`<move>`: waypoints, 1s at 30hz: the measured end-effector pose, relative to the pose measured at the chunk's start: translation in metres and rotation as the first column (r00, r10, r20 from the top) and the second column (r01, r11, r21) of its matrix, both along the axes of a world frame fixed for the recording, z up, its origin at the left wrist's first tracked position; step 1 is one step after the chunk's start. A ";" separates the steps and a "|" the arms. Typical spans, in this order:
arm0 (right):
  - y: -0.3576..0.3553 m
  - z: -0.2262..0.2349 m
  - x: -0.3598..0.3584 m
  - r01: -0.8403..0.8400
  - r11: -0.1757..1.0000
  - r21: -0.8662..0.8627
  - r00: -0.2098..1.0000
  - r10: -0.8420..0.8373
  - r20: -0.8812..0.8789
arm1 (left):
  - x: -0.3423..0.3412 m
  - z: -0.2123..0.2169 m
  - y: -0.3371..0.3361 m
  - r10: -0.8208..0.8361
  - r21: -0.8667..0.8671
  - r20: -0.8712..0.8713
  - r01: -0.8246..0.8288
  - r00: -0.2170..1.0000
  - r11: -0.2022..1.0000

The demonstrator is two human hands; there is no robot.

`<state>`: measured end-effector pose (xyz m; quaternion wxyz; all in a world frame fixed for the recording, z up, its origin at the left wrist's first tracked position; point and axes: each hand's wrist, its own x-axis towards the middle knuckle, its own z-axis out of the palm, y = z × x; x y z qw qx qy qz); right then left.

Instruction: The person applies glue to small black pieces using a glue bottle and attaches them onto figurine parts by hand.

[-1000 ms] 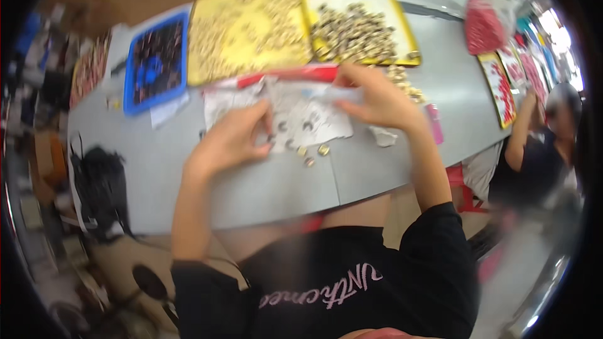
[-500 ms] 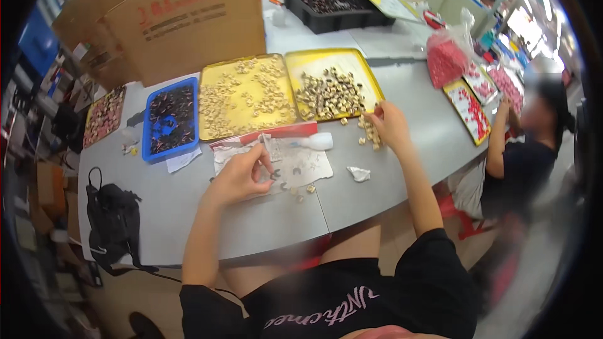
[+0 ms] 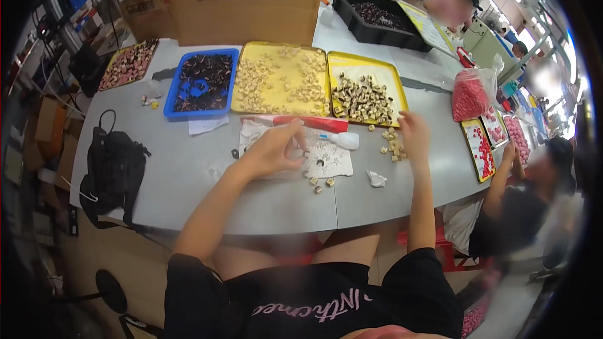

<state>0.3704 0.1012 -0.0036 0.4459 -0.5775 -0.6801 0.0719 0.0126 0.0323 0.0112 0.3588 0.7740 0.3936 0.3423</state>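
Note:
My left hand (image 3: pixel 274 149) hovers over a white paper sheet (image 3: pixel 341 165), thumb and fingers closed on a small dark curved piece (image 3: pixel 306 153). Similar dark C-shaped pieces lie on the paper. My right hand (image 3: pixel 416 138) is by the near right corner of a yellow-rimmed tray (image 3: pixel 397 75) holding small cream-and-dark block-like pieces (image 3: pixel 363 99). Its fingertips are drawn together; whatever is in them is too small to make out. Beside that hand lies a loose cluster of cream pieces (image 3: pixel 394 144). A white squeeze bottle (image 3: pixel 344 140) rests on the paper's far edge.
To the left are a yellow tray (image 3: pixel 282 75) of pale pieces, a blue tray (image 3: pixel 168 110) of dark strips and a black bag (image 3: pixel 113 166). A cardboard box (image 3: pixel 245 19) stands behind. Crumpled paper (image 3: pixel 376 179) lies nearby. A co-worker (image 3: pixel 518 207) sits at right.
The view has shifted, so the table appears further right and higher. My right hand has moved off the loose cream pieces toward the tray's corner. My left hand stays over the paper.

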 end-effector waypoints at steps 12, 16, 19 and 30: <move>-0.017 0.024 -0.115 -0.654 0.724 -0.219 0.671 0.421 -0.610 | 0.017 -0.013 0.000 0.181 -0.033 0.248 -0.178 0.952 0.983; -0.027 0.016 -0.115 -0.739 0.630 -0.238 0.587 0.430 -0.686 | 0.023 -0.018 -0.003 0.217 0.008 0.325 -0.232 0.920 0.973; -0.030 0.012 -0.120 -0.813 0.554 -0.178 0.458 0.422 -0.783 | 0.026 -0.022 -0.006 0.212 0.071 0.312 -0.245 0.926 0.967; -0.033 0.004 -0.118 -0.857 0.469 -0.214 0.450 0.477 -0.755 | 0.030 -0.030 -0.007 0.176 0.252 0.312 -0.259 0.934 0.932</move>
